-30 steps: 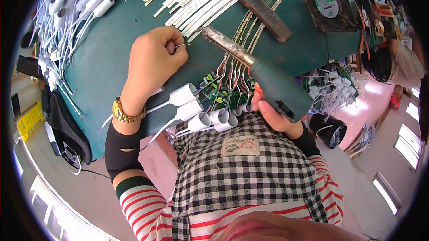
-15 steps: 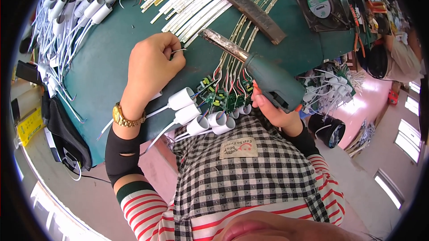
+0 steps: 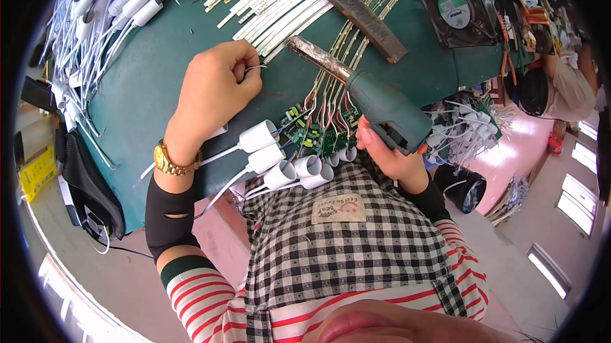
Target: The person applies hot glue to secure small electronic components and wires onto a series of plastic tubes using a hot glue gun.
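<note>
Left hand (image 3: 216, 85) pinches a thin wire (image 3: 256, 67), right hand (image 3: 389, 157) grips a green tool (image 3: 387, 109)

I see the person's black-and-white checked apron (image 3: 344, 241) first, on the near side of the green tool. Next come some white cups (image 3: 259, 136), lying to the near left of the tool. They sit close to little green boards (image 3: 328, 142), which are bunched up just left of the tool's fat handle.

The right hand is wrapped on that handle, but most of its fingers are hidden from me. The tool's long metal nose points away and to the left. Left of the nose, the left hand has its thumb and finger pressed together on the thin wire. The wire is near the nose, but they are not touching. A gold watch (image 3: 168, 160) is on that wrist.

Past the nose, many white strips (image 3: 283, 21) lie on the green table (image 3: 146, 82). A dark bar (image 3: 350, 9) rests across them, and across some thin strips (image 3: 337, 56) that reach back toward the boards. Far off, to the right past the tool, stands a square black fan (image 3: 453, 10).
</note>
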Motion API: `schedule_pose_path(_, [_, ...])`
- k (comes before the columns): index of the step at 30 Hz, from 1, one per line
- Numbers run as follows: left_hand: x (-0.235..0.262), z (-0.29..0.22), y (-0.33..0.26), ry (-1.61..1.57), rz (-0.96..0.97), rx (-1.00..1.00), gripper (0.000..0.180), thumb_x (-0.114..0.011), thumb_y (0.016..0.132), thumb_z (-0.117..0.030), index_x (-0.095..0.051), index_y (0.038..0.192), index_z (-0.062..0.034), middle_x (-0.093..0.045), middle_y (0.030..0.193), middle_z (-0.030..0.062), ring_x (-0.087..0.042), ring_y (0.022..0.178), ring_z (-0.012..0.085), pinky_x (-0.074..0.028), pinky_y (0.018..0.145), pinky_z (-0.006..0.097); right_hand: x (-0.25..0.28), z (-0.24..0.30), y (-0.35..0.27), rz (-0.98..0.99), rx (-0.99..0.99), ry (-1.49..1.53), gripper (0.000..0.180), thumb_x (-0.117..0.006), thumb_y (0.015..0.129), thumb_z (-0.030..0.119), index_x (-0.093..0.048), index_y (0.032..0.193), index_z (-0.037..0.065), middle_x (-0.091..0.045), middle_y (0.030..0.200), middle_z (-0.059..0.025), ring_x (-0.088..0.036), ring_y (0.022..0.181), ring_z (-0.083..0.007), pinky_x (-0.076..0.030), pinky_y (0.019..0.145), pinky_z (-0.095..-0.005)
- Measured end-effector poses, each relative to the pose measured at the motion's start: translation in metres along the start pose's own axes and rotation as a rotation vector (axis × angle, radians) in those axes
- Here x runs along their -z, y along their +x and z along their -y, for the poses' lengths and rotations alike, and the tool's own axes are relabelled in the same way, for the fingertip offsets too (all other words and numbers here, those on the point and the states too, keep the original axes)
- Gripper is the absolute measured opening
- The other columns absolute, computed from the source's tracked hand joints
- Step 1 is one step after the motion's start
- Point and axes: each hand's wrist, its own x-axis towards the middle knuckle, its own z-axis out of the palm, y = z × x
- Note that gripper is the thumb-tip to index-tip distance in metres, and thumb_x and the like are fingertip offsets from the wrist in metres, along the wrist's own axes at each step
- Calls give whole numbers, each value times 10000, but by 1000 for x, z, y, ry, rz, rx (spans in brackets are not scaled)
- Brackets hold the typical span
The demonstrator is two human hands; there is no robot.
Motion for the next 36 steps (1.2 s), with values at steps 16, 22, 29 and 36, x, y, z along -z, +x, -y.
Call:
schedule_pose_path(16, [6, -6, 2, -209, -25, 183, 90, -693, 827, -44, -668, 872, 30, -608, 684, 40, -508, 597, 73, -446, 565, 244, 0, 4, 9, 17, 27, 106, 129, -591, 893, 15, -563, 1016, -13, -600, 779, -64, -585, 630, -109, -486, 575, -253])
schedule_pose_path(22, [-7, -15, 3, -84, -84, 155, 73, -694, 773, -64, -679, 793, 4, -620, 652, 49, -552, 560, 101, -460, 557, 257, -2, 8, 7, -97, -189, 240, 107, -701, 791, 16, -641, 879, -2, -656, 800, -78, -625, 677, -174, -478, 613, -284])
schedule_pose_path(29, [-17, -15, 4, 79, -151, 89, 52, -682, 707, -77, -660, 725, -33, -618, 638, 75, -601, 555, 191, -483, 559, 304, 4, 4, 13, 22, 32, 152, 129, -598, 881, 11, -566, 1005, -8, -610, 780, -70, -588, 634, -108, -486, 577, -253])
schedule_pose_path(36, [-16, -17, 6, 151, -130, 88, 59, -672, 686, -71, -625, 696, -37, -594, 638, 73, -580, 558, 203, -465, 552, 314, 2, 10, 13, -58, -65, 202, 99, -717, 779, 11, -638, 838, -2, -662, 744, -62, -638, 633, -144, -483, 581, -255])
